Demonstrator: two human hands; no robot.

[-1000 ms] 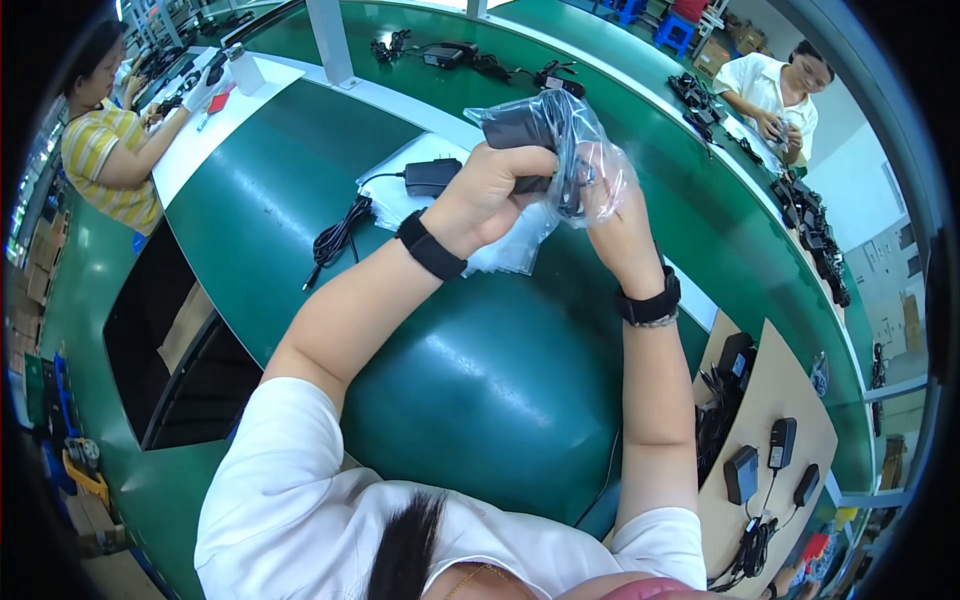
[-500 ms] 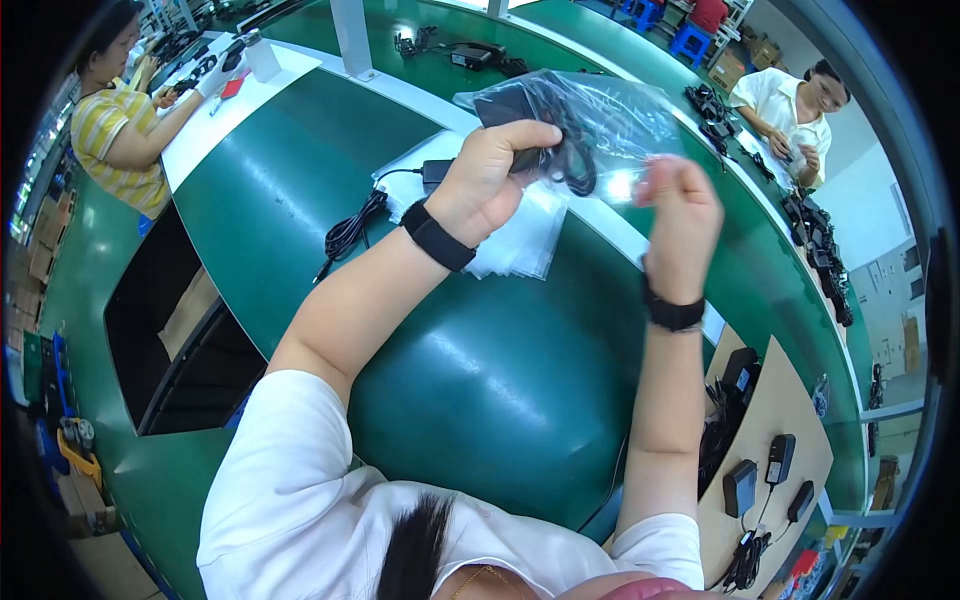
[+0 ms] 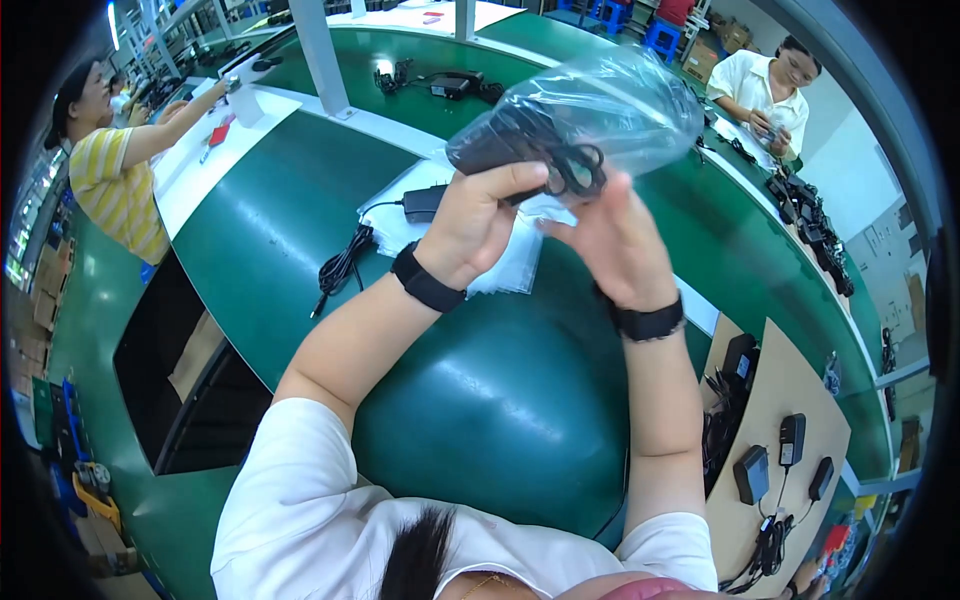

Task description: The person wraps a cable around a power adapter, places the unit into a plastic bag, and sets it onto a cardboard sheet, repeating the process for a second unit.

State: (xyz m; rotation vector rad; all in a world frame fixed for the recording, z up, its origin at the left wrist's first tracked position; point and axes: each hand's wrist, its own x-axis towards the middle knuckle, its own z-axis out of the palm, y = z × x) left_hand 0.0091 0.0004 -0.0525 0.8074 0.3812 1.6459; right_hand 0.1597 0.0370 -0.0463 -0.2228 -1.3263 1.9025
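Observation:
My left hand (image 3: 478, 225) grips a clear plastic bag (image 3: 600, 110) with a black power adapter and its coiled cable (image 3: 530, 145) inside, held up above the green table (image 3: 300, 230). My right hand (image 3: 615, 240) is flat against the underside of the bag, fingers spread. Both wrists wear black bands. Below the hands lies a stack of clear bags (image 3: 510, 260) on the table, with another black adapter (image 3: 425, 203) and its bundled cord (image 3: 340, 268) beside it.
A person in a yellow striped shirt (image 3: 115, 180) works at the left, another in white (image 3: 765, 90) at the far right. A brown board (image 3: 780, 440) with several black adapters lies at my right. A dark opening (image 3: 160, 380) gapes at the left.
The bag with the adapter has risen higher and the bag has puffed out to the right. My right hand has let go of its edge and now lies flat under it.

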